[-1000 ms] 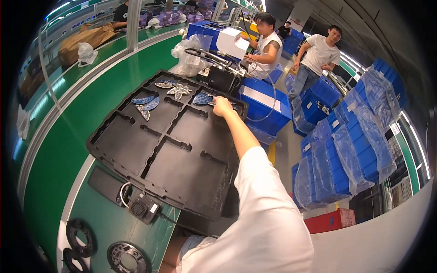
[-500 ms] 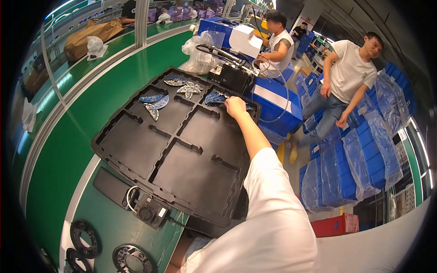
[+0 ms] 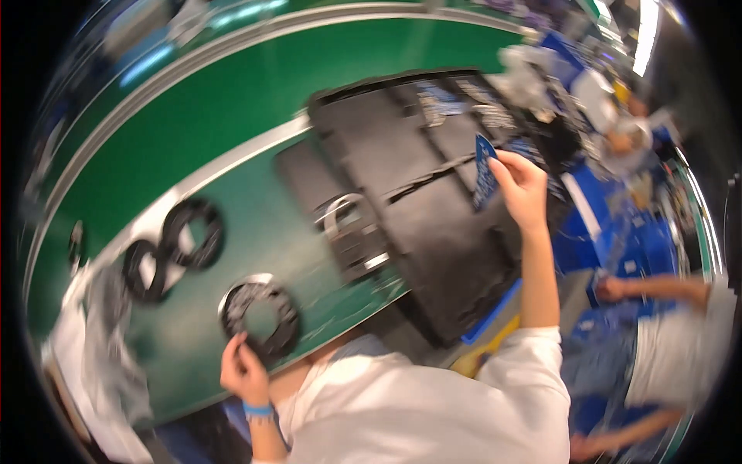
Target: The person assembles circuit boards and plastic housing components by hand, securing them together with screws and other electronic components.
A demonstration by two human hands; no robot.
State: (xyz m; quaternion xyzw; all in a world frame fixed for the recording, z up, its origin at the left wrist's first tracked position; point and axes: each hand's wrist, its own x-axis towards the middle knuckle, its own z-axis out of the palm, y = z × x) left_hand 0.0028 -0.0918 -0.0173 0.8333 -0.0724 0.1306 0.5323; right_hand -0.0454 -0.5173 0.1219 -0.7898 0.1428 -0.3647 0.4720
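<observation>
My right hand (image 3: 522,185) pinches a blue, pointed circuit board (image 3: 484,174) between thumb and fingers, holding it up over the black tray (image 3: 371,147). More blue and speckled boards (image 3: 442,100) lie in the tray's far compartments. At the near left, my left hand (image 3: 246,371) is closed, its thumb and finger at the lower-left rim of a black ring-shaped part (image 3: 287,321) on the green bench. Motion blur softens the fingertips, but they appear to grip the rim. Two more black rings (image 3: 193,233) lie farther left.
Beside the tray sit a small black fan unit (image 3: 359,251) with a white cable and a dark flat case (image 3: 301,174). Clear plastic (image 3: 116,340) hangs at the bench's left end. A person in a white shirt (image 3: 680,356) is close on the right, near blue bins (image 3: 634,240).
My view has swung left. My right hand has lifted a blue board from the tray's far compartment. My left hand has come into view at the near black ring.
</observation>
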